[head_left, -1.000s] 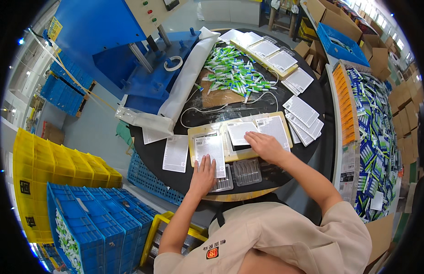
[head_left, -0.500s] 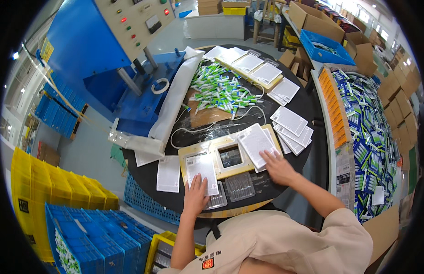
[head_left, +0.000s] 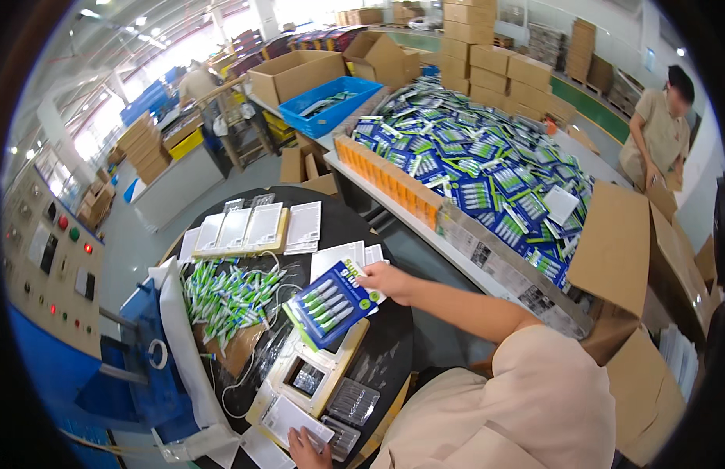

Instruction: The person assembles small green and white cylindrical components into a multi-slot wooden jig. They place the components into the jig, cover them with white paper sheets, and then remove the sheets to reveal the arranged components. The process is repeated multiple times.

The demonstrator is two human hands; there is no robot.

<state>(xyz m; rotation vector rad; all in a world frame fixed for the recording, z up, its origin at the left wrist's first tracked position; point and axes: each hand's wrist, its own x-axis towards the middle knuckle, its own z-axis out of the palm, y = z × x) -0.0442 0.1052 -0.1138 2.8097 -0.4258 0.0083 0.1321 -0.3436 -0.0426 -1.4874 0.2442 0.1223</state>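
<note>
The round black tabletop (head_left: pixel 378 344) is the landmark. Its far half is crowded: a row of white cards on a wooden jig (head_left: pixel 241 230) lies toward its far rim, and a heap of green-and-white brushes (head_left: pixel 226 293) fills its left side. The only bare surface is a narrow strip at its right rim, just below the right hand. Beyond that rim a grey floor gap separates it from the long bench heaped with blue packs (head_left: pixel 472 168).

Over the tabletop's middle the right hand (head_left: pixel 390 281) has its fingers clenched on a blue blister card (head_left: pixel 331 305), lifted above a wooden frame (head_left: pixel 308 367). At the near rim the left hand (head_left: pixel 308 449) lies with fingers released, flat on a white card (head_left: pixel 292 418).

Half a second ago the right hand pressed white cards on the jig; now it carries the blue card, and the view has swung right.
</note>
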